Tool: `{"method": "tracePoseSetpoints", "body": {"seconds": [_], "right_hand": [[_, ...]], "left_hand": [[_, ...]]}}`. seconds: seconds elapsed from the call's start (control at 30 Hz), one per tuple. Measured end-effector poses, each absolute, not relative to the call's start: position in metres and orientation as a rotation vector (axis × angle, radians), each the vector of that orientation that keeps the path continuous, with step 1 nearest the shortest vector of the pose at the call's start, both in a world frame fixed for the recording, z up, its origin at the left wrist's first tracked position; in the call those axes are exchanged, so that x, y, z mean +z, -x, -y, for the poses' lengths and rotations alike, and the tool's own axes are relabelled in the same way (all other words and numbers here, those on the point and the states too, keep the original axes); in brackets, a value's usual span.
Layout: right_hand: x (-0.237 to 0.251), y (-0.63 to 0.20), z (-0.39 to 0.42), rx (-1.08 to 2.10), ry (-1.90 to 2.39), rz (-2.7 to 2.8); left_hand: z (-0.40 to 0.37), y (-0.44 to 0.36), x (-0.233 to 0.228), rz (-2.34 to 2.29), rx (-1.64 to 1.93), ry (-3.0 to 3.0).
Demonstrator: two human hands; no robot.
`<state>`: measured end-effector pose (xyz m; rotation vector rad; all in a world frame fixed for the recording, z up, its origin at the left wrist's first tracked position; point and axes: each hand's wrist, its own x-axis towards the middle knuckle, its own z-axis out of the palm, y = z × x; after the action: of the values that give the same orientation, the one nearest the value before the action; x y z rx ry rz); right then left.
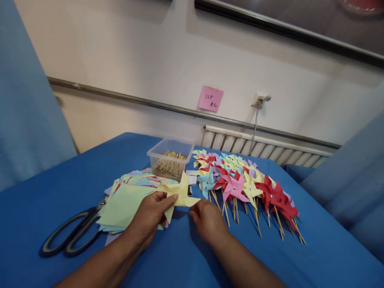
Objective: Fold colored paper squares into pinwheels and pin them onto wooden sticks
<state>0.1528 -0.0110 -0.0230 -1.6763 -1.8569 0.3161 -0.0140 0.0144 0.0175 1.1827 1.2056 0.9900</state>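
While the left hand [151, 214] pinches a yellow paper pinwheel [183, 195] between thumb and fingers above the blue tablecloth [180, 262], the right hand [209, 222] curls its fingers by one blade's tip; whether they grip anything, I cannot tell. Stacked paper sheets [124, 205] lie leftward, stick-mounted pinwheels [235, 187] rightward.

The left hand [152, 212] and right hand [210, 220] are bare, as are the left forearm [105, 258] and right forearm [244, 260], each rounded and broadening away from a narrower wrist [221, 239].
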Motion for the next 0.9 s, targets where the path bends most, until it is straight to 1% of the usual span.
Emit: {"method": "tracePoseSetpoints", "body": {"seconds": [0.23,0.4,0.7,0.9], "right_hand": [[-0.006,-0.168,0.027,0.649,1.422,1.295],[0.003,-0.149,0.035,0.649,1.276,1.363],[-0.018,-0.146,0.026,0.712,1.309,1.3],[-0.02,-0.146,0.026,0.789,1.288,1.246]], "left_hand": [[-0.01,0.007,0.02,-1.357,0.957,-1.301],[-0.006,0.001,0.021,-1.417,0.929,-1.436],[0.001,-0.005,0.027,-1.258,0.932,-1.399],[0.001,-0.004,0.025,-1.234,0.942,-1.36]]}}
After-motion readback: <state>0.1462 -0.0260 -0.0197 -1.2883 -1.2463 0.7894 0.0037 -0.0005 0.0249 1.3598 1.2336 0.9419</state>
